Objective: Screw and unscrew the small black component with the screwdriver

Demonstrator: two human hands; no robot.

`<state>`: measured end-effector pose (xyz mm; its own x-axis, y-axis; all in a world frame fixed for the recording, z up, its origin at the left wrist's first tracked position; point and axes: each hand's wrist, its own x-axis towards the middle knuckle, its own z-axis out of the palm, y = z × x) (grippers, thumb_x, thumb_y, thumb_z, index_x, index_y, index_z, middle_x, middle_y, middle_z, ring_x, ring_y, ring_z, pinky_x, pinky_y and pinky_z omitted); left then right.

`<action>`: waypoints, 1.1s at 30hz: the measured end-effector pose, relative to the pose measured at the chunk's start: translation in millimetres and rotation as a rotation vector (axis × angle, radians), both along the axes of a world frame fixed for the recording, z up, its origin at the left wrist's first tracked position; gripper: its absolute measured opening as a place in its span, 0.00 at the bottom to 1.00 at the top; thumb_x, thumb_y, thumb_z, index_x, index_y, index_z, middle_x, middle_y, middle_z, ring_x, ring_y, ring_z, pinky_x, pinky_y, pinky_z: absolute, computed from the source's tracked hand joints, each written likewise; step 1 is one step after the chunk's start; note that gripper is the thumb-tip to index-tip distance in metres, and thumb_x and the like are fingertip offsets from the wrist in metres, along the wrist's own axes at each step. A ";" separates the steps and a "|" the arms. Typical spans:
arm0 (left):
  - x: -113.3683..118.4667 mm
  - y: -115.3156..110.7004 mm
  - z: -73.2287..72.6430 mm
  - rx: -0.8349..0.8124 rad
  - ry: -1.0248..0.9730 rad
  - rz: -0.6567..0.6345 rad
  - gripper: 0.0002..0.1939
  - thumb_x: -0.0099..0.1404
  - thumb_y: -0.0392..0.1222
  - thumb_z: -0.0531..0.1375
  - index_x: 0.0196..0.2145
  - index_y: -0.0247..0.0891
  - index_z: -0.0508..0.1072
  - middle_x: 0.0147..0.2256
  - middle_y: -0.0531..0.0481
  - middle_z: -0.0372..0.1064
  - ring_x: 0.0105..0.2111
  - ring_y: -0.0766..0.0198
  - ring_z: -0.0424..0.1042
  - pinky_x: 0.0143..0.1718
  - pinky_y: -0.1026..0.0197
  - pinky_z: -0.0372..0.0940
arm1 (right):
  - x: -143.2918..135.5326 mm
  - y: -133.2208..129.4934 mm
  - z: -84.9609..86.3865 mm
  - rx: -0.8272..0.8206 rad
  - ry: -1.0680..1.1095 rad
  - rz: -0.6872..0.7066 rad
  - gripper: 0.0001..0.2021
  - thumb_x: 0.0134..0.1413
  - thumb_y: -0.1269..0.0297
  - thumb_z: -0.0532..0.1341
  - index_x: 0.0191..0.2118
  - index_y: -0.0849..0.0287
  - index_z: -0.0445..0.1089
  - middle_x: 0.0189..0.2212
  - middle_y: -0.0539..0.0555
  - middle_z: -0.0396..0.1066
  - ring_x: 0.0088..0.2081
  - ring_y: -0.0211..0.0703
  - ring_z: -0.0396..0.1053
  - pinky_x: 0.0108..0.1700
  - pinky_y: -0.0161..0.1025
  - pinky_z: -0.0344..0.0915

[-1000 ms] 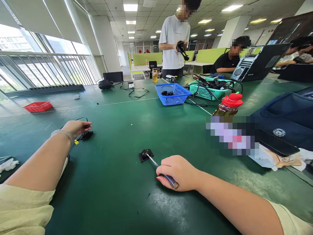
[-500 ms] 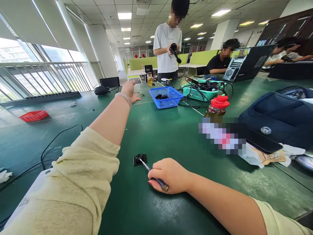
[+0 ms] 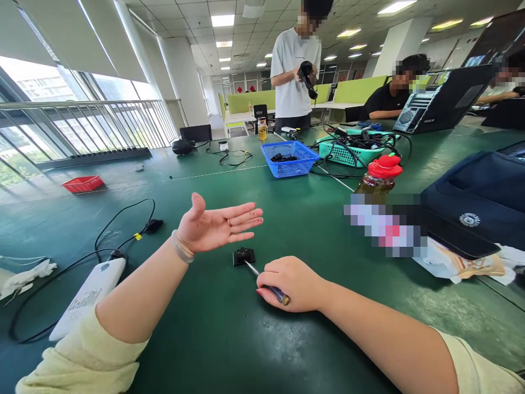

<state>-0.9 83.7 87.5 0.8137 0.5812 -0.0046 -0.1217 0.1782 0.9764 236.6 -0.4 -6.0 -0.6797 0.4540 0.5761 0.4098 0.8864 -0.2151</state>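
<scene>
My left hand [image 3: 217, 225] is held palm up above the table, fingers stretched out and nothing in it. My right hand [image 3: 289, 284] rests on the green tabletop [image 3: 213, 328], closed round the dark handle of a screwdriver [image 3: 276, 294]. The metal shaft points left, its tip at a small black square part [image 3: 244, 256] lying on the table. Whether the tip touches that part I cannot tell. The left fingers hover just beyond the black part, apart from it.
A blue basket [image 3: 291, 164] with black pieces and a green basket [image 3: 348, 153] of cables stand ahead. Right are a red-lidded bottle [image 3: 377, 175] and a dark bag [image 3: 484, 197]. Left lie a white power bank [image 3: 90, 295] with cable and a red tray [image 3: 83, 184]. A person [image 3: 297, 76] stands beyond.
My left hand has drawn back from far out over the table to near the black part, its palm now turned up. The right hand still grips the screwdriver. The view has shifted left.
</scene>
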 end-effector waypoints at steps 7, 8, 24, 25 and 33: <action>-24.2 -43.7 -6.3 0.015 -0.110 -0.138 0.66 0.45 0.86 0.56 0.69 0.37 0.59 0.73 0.38 0.41 0.72 0.32 0.30 0.68 0.36 0.45 | 1.6 -3.0 4.2 -0.062 -0.027 -0.007 0.10 0.61 0.65 0.57 0.29 0.58 0.73 0.21 0.47 0.68 0.22 0.33 0.59 0.28 0.33 0.54; -26.9 -48.8 -7.3 0.010 -0.125 -0.123 0.65 0.45 0.86 0.56 0.69 0.38 0.59 0.73 0.39 0.41 0.72 0.32 0.31 0.68 0.36 0.45 | 1.8 -3.5 4.2 -0.058 -0.030 -0.010 0.11 0.61 0.65 0.57 0.29 0.58 0.73 0.21 0.47 0.68 0.22 0.33 0.59 0.28 0.33 0.55; -88.5 -95.5 -33.9 -0.137 -0.262 0.421 0.62 0.53 0.86 0.47 0.69 0.35 0.59 0.73 0.41 0.42 0.73 0.37 0.30 0.71 0.36 0.41 | 2.8 -7.5 8.4 0.022 -0.013 -0.029 0.12 0.62 0.65 0.56 0.29 0.58 0.72 0.20 0.46 0.66 0.21 0.32 0.58 0.26 0.32 0.54; -90.5 -96.9 -36.1 -0.163 -0.278 0.486 0.61 0.55 0.85 0.45 0.69 0.33 0.58 0.72 0.40 0.44 0.73 0.38 0.33 0.71 0.37 0.42 | 3.0 -7.4 8.1 0.019 -0.018 -0.030 0.12 0.62 0.65 0.56 0.29 0.58 0.72 0.20 0.46 0.67 0.22 0.32 0.58 0.27 0.32 0.54; -108.5 -87.6 -42.7 -0.197 -0.402 1.093 0.50 0.68 0.74 0.36 0.68 0.28 0.59 0.66 0.31 0.58 0.65 0.46 0.62 0.64 0.47 0.62 | 2.9 -6.6 7.0 0.006 -0.013 -0.030 0.12 0.62 0.66 0.56 0.29 0.58 0.72 0.20 0.47 0.68 0.21 0.32 0.59 0.26 0.31 0.55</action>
